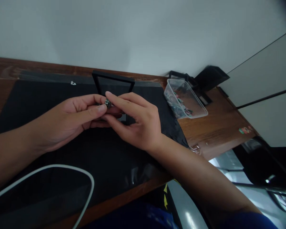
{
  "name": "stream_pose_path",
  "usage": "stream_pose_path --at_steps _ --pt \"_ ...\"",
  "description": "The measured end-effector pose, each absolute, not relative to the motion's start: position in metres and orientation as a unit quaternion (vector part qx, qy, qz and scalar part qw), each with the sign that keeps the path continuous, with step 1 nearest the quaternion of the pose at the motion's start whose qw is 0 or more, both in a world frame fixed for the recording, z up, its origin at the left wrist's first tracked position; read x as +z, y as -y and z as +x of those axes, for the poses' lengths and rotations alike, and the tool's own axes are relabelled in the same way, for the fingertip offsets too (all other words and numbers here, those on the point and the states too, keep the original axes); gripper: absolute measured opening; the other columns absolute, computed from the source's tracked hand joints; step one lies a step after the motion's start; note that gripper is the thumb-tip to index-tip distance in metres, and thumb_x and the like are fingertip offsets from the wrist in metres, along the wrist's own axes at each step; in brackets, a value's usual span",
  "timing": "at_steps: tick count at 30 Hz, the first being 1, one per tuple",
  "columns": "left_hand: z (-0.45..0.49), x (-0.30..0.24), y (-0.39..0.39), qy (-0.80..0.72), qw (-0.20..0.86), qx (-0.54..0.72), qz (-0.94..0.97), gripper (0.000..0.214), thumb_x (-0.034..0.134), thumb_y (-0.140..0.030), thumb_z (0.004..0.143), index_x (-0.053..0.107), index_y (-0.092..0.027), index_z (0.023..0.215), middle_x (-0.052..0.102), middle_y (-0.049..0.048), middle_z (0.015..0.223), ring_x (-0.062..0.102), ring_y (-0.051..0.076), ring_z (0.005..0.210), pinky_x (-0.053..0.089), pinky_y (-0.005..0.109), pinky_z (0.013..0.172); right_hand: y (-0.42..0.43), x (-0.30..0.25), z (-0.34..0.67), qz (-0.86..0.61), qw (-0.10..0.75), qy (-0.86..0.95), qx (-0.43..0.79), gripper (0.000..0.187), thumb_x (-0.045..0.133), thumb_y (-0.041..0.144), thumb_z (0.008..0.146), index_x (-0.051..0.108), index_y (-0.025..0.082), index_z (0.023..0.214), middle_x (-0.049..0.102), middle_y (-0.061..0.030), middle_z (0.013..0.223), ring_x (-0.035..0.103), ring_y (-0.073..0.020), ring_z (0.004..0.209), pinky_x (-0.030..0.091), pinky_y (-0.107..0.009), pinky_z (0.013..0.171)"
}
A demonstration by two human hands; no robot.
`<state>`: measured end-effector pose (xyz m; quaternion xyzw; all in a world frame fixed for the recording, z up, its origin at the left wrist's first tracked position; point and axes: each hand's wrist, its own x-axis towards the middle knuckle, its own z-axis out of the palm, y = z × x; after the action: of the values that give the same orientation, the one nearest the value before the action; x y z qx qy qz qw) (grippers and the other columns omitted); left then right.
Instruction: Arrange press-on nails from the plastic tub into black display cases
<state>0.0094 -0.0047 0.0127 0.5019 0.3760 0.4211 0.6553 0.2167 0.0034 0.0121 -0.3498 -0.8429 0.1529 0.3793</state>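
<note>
A small dark piece with a pale pattern (107,103) sits between the fingertips of both hands; its exact kind is too small to make out. My left hand (73,116) pinches it between thumb and forefinger. From the other side my right hand (138,117) has its forefinger against the piece, while its thumb lies lower, by the left fingers. Just behind the hands a black frame (113,75) stands on the black mat (90,162), partly covered by the fingers.
To the right, a clear plastic tub (197,115) holds several small colored pieces, with black objects (209,78) behind it. A white cable (59,166) curves across the front left. A white scrap (73,83) lies near the wall. At lower right stands a black chair (264,165).
</note>
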Motion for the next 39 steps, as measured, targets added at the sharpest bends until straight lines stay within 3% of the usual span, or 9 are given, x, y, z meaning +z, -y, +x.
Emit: stream_pose_path --at_steps 5,9,13,18,20,24,33,39 --pt "0.006 0.011 0.005 -0.387 0.648 0.423 0.502 0.036 0.095 -0.053 0.083 0.087 -0.022 0.1 0.085 0.0108 0.107 0.083 0.027 0.097 0.074 0.038 0.086 -0.003 0.016 0.218 -0.35 0.359 0.856 0.129 0.038 0.057 0.031 0.113 0.076 0.023 0.146 0.077 -0.0077 0.122 0.073 -0.017 0.11 0.06 -0.027 0.098" --pt "-0.001 0.012 0.001 -0.397 0.641 0.448 0.48 0.041 0.097 -0.053 0.079 0.088 -0.021 0.103 0.086 0.0121 0.104 0.083 0.028 0.089 0.073 0.036 0.073 -0.012 0.018 0.227 -0.377 0.395 0.825 0.144 0.041 0.068 0.043 0.108 0.077 0.024 0.143 0.079 -0.0055 0.104 0.072 -0.0175 0.094 0.06 -0.03 0.087" --pt "-0.008 0.011 -0.004 -0.434 0.542 0.512 0.505 0.029 0.091 -0.047 0.083 0.086 -0.02 0.093 0.082 0.0076 0.085 0.072 0.019 0.07 0.056 0.025 0.056 -0.03 0.014 0.24 -0.429 0.413 0.781 0.19 0.045 0.08 0.049 0.099 0.081 0.022 0.134 0.073 0.0003 0.079 0.065 -0.0151 0.072 0.056 -0.029 0.074" --pt "-0.013 0.003 -0.006 -0.551 0.226 0.436 0.675 0.027 0.081 -0.05 0.088 0.086 -0.025 0.098 0.077 0.0014 0.09 0.063 0.02 0.082 0.05 0.031 0.083 -0.045 0.012 0.248 -0.491 0.299 0.777 0.257 0.039 0.088 0.041 0.091 0.087 0.016 0.12 0.066 0.0031 0.066 0.056 -0.0116 0.061 0.041 -0.027 0.061" --pt "-0.013 0.0 -0.007 -0.527 0.159 0.402 0.732 0.03 0.077 -0.054 0.089 0.086 -0.029 0.103 0.078 0.0012 0.095 0.063 0.024 0.089 0.048 0.035 0.094 -0.046 0.012 0.247 -0.506 0.254 0.78 0.269 0.039 0.088 0.038 0.091 0.086 0.015 0.123 0.067 0.0025 0.067 0.055 -0.011 0.061 0.037 -0.026 0.06" --pt "-0.008 -0.003 -0.01 -0.482 0.17 0.387 0.767 0.031 0.072 -0.055 0.09 0.087 -0.034 0.108 0.078 0.0001 0.096 0.063 0.027 0.095 0.045 0.039 0.107 -0.046 0.013 0.243 -0.504 0.222 0.788 0.275 0.041 0.086 0.036 0.093 0.085 0.017 0.13 0.07 0.0021 0.071 0.054 -0.0103 0.062 0.036 -0.026 0.062" --pt "-0.015 -0.02 -0.019 -0.515 0.176 0.34 0.767 0.05 0.071 -0.06 0.093 0.084 -0.027 0.128 0.07 0.0048 0.09 0.056 0.029 0.089 0.044 0.042 0.103 -0.048 0.011 0.243 -0.516 0.202 0.781 0.287 0.043 0.084 0.038 0.094 0.084 0.022 0.134 0.071 0.0015 0.074 0.05 -0.0102 0.063 0.034 -0.026 0.061" --pt "-0.015 -0.021 -0.021 -0.535 0.206 0.34 0.745 0.055 0.076 -0.06 0.088 0.083 -0.033 0.135 0.066 0.0051 0.084 0.055 0.03 0.086 0.045 0.041 0.094 -0.047 0.011 0.244 -0.512 0.2 0.781 0.298 0.043 0.083 0.04 0.095 0.083 0.023 0.135 0.071 0.0011 0.074 0.049 -0.0104 0.063 0.033 -0.026 0.062"
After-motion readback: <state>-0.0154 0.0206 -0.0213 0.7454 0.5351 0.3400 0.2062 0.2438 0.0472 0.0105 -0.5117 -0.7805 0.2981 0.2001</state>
